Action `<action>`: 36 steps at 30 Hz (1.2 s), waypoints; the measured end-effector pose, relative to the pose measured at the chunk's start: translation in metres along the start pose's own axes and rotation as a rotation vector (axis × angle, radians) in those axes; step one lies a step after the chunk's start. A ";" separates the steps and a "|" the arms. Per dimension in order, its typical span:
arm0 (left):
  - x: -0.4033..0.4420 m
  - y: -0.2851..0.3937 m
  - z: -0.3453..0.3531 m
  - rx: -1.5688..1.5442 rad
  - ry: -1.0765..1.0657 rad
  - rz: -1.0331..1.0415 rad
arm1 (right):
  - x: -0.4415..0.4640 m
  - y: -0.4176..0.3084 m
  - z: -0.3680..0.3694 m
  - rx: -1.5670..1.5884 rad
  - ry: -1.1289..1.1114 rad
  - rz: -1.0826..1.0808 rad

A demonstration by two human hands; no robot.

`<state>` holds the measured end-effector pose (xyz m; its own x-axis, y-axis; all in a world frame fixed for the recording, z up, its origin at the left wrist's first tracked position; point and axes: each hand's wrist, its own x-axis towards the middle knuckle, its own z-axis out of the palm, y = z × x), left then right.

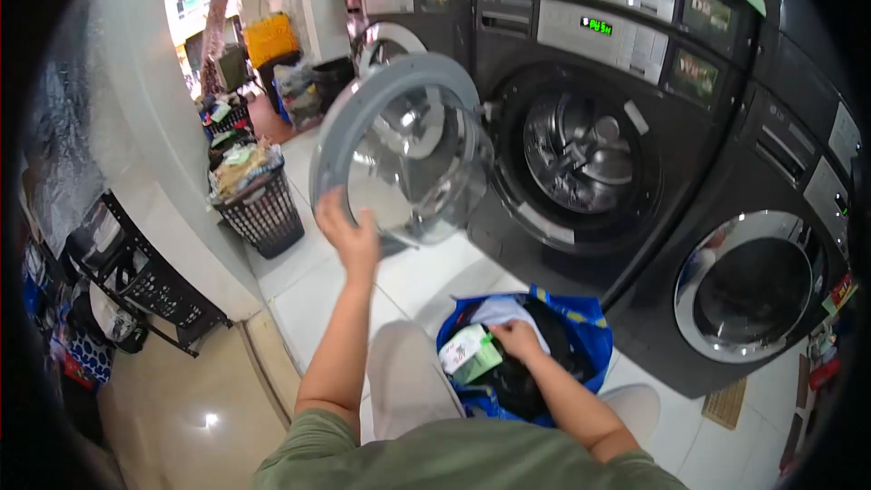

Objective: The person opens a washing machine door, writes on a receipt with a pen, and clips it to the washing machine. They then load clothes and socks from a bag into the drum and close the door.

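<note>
The round glass washer door (328, 141) stands wide open on its hinge. My left hand (349, 234) touches the lower rim of this door, fingers and thumb spread. Below the open drum (581, 150), a blue bag (594, 318) sits on the floor between my legs, holding dark clothes (553, 331) and a white cloth (504, 310). At the bag's opening, my right hand (517, 341) pinches the edge of a white and green paper slip (474, 356). The drum shows bare metal inside.
Another front-loader (753, 286) with its door closed stands at the right. A dark laundry basket (263, 213) full of clothes is on the tiles at the left, near a wall (154, 127). Farther back are a yellow crate (270, 38) and a black bin (334, 82).
</note>
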<state>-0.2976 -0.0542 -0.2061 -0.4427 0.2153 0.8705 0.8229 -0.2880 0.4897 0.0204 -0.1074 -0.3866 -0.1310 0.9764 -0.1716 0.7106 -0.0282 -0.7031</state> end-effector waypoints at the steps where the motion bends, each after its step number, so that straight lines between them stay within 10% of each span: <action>1: -0.018 0.030 -0.009 -0.126 -0.178 0.133 | 0.004 0.009 0.010 0.115 0.000 -0.017; 3: -0.068 0.071 -0.015 -0.449 -1.015 -0.349 | -0.003 0.009 0.011 0.392 0.023 -0.022; 5: -0.120 0.064 -0.002 -0.233 -1.553 -0.264 | -0.009 0.008 0.002 0.446 0.044 0.059; 8: -0.187 0.041 -0.002 -0.219 -1.704 -0.159 | -0.025 0.004 -0.021 0.544 0.017 0.007; 10: -0.169 0.068 -0.006 -0.197 -1.871 -0.449 | -0.034 0.002 -0.026 0.571 0.023 0.016; 25: -0.126 0.124 0.023 -0.661 -1.554 -0.842 | -0.048 -0.046 -0.114 0.646 0.163 -0.182; 31: -0.125 0.158 0.046 -1.136 -1.359 -0.942 | -0.153 -0.030 -0.204 0.107 0.531 -0.449; 36: -0.166 0.174 0.057 -1.622 -1.694 -1.650 | -0.356 0.122 -0.198 0.089 0.774 0.345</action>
<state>-0.0607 -0.0870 -0.2678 0.8441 0.5291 -0.0863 -0.4046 0.7344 0.5450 0.2906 -0.4164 -0.2748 0.6156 0.7801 0.1117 0.5624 -0.3357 -0.7557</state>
